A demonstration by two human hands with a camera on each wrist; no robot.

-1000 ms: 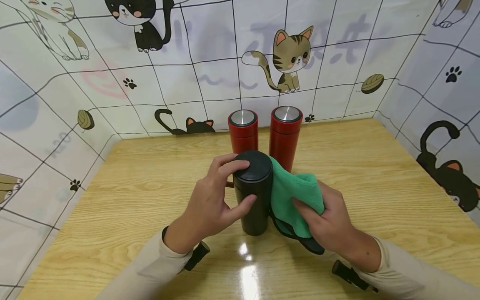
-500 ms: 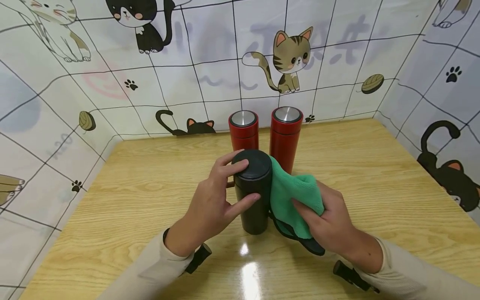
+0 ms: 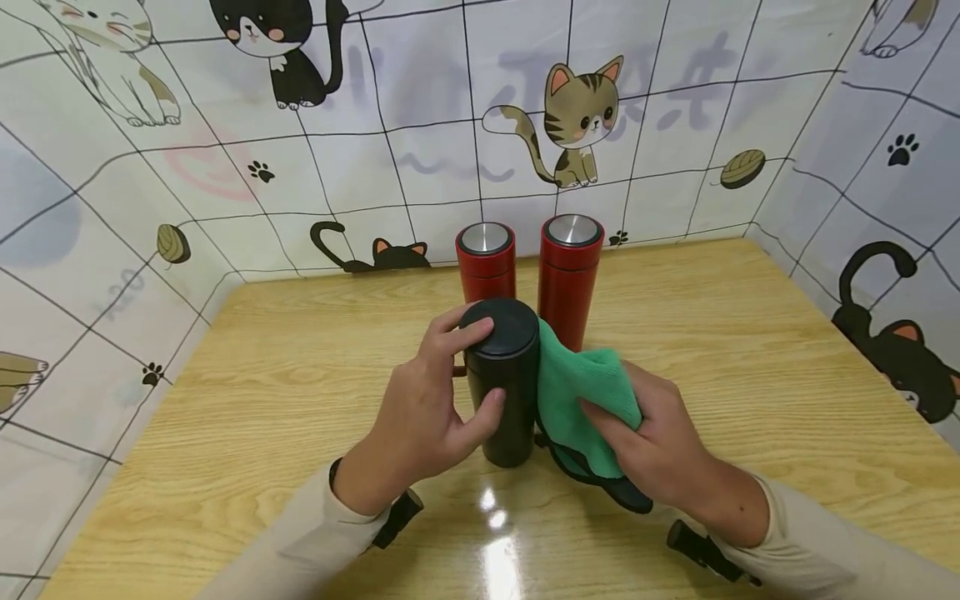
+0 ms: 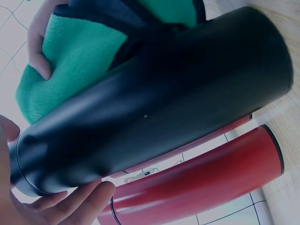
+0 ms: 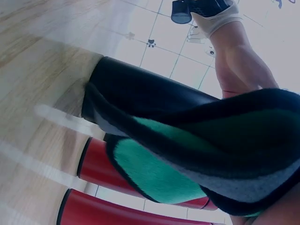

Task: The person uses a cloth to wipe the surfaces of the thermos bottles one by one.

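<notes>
A black thermos flask [image 3: 504, 417] stands upright on the wooden table in front of me. My left hand [image 3: 427, 404] grips its upper part, thumb on the near side and a fingertip on the lid's top. In the left wrist view, fingers curve around the black flask [image 4: 154, 108] near its lid end. Bunched in my right hand [image 3: 663, 442] is a green cloth [image 3: 585, 400] with a dark edge, which lies against the flask's right side. The right wrist view shows the folded green cloth [image 5: 159, 164] covering part of the flask [image 5: 136, 89].
Behind the black flask stand two red thermos flasks, a left one [image 3: 487, 267] and a right one [image 3: 570, 283], both with silver-topped lids. The wooden table [image 3: 285, 367] is bounded by a cat-patterned backdrop [image 3: 427, 108] at the back and sides.
The black flask's top and the cloth have shifted very slightly left. My left thumb has slid a little left across the flask. Both hands keep their hold.
</notes>
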